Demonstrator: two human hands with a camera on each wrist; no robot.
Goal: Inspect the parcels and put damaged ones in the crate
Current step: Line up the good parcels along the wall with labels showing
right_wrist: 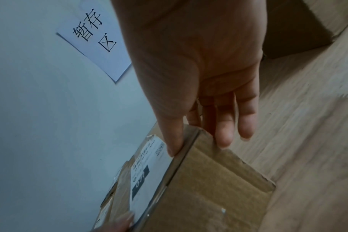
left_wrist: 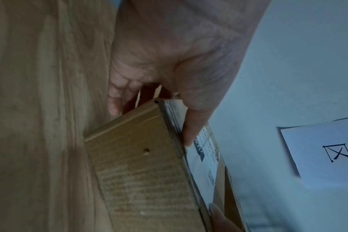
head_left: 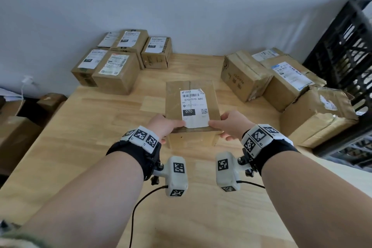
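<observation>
A small cardboard parcel (head_left: pixel 192 102) with a white "070" label is held between both hands above the wooden table (head_left: pixel 100 127). My left hand (head_left: pixel 163 127) grips its near left corner, thumb on the labelled top, fingers underneath. My right hand (head_left: pixel 231 125) grips the near right corner the same way. In the left wrist view the parcel (left_wrist: pixel 141 172) shows a small hole in its near face below my left hand (left_wrist: pixel 169 70). The right wrist view shows the parcel (right_wrist: pixel 205 188) under my right hand (right_wrist: pixel 199 78). A black crate (head_left: pixel 342 62) stands at the right.
Several labelled parcels (head_left: pixel 118 60) are grouped at the back left by the wall. Crumpled, torn parcels (head_left: pixel 289 86) lie at the right beside the crate. More boxes (head_left: pixel 18 133) sit below the table's left edge. A paper sign (right_wrist: pixel 95 40) hangs on the wall.
</observation>
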